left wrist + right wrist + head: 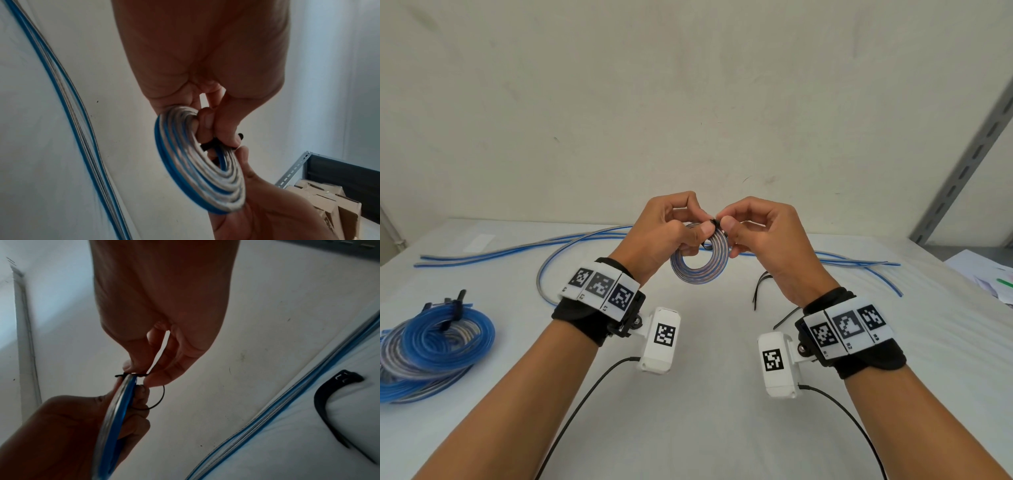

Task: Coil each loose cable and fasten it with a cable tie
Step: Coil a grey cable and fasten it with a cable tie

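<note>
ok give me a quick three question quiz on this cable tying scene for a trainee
1. True or false: the coil in the hands is lying on the table.
2. Which hand pinches the black cable tie at the top of the coil? A left hand only, B right hand only, C both.
3. Fill in: the finished coils lie to the person's ____.

Key: 1 false, held up in the air; 2 C; 3 left.

Your backdrop: plain off-white wall (688,102) fills upper frame, faint scuffs at centre. White-covered table (705,428) spans lower half. Grey slotted metal upright (962,171) leans along right edge. Papers (989,277) at far right. Cardboard boxes (320,204) lower right in left wrist view. Light soft, even.
</note>
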